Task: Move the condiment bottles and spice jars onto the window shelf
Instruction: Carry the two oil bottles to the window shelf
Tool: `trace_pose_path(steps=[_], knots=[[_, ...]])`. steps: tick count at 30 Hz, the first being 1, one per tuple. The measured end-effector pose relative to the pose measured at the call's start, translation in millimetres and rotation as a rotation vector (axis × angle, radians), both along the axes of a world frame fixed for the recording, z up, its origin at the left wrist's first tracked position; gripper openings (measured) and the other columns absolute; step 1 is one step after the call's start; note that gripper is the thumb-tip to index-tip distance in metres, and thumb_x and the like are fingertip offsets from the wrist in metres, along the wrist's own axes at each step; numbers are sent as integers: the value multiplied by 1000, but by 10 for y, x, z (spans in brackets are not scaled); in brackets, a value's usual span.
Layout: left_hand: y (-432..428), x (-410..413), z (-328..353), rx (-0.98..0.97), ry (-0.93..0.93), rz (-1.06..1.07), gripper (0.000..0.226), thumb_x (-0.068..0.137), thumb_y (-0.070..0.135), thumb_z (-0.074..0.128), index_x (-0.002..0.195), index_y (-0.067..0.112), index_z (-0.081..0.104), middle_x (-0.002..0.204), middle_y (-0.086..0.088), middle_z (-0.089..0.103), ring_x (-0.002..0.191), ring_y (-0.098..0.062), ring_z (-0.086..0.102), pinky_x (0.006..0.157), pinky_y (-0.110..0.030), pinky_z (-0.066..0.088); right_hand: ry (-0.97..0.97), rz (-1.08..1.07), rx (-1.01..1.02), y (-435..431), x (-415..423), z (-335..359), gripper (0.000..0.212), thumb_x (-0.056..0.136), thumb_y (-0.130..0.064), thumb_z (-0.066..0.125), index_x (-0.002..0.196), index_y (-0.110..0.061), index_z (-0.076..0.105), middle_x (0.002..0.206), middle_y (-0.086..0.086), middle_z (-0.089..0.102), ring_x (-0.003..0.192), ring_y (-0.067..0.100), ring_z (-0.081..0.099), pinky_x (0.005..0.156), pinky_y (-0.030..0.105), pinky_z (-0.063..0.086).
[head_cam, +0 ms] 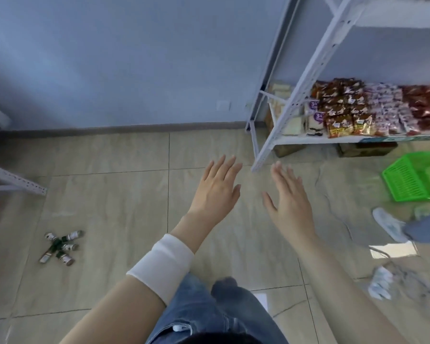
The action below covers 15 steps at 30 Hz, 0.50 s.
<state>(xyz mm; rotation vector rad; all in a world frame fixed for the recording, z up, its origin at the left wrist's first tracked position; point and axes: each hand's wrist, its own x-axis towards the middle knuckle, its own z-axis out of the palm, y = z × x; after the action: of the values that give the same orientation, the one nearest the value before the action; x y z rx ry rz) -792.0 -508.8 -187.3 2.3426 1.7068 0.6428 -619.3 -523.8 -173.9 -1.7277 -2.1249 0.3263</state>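
I am holding both hands out over the tiled floor [109, 194], palms down. The left hand [216, 187] is keeping its fingers straight, grip apart and holding nothing; a white band [162, 264] is wrapping that forearm. The right hand [289, 202], just beside it, is doing the same: fingers straight, grip apart, nothing in it. The jars [60, 247] are lying in a small heap on the floor at my lower left, well apart from both hands. At my right a white rack [305, 78] is carrying rows of snack packets [345, 112] on its low shelf. A green basket [417, 180] is sitting on the floor beside it, and someone's white shoe [387, 224] is showing near the basket.
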Motion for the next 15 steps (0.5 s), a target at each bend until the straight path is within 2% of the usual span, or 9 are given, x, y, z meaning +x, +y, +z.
trace_pose_path(steps=[9,15], knots=[[982,1439,307,168,97,-221,50,78,14,69,124,3,53,131,-17,53,126,-35,46,106,-49,30,-65,-177,65,728,1452,222,58,88,-20,61,140,-6,38,148,15,35,140,33,25,113,43,18],[1864,2073,517,271,126,-287,49,78,17,70,122,5,54,129,-15,56,125,-34,47,103,-51,36,-114,-148,152,1512,2171,429,52,80,-15,68,128,0,52,137,22,47,130,42,40,106,52,23]])
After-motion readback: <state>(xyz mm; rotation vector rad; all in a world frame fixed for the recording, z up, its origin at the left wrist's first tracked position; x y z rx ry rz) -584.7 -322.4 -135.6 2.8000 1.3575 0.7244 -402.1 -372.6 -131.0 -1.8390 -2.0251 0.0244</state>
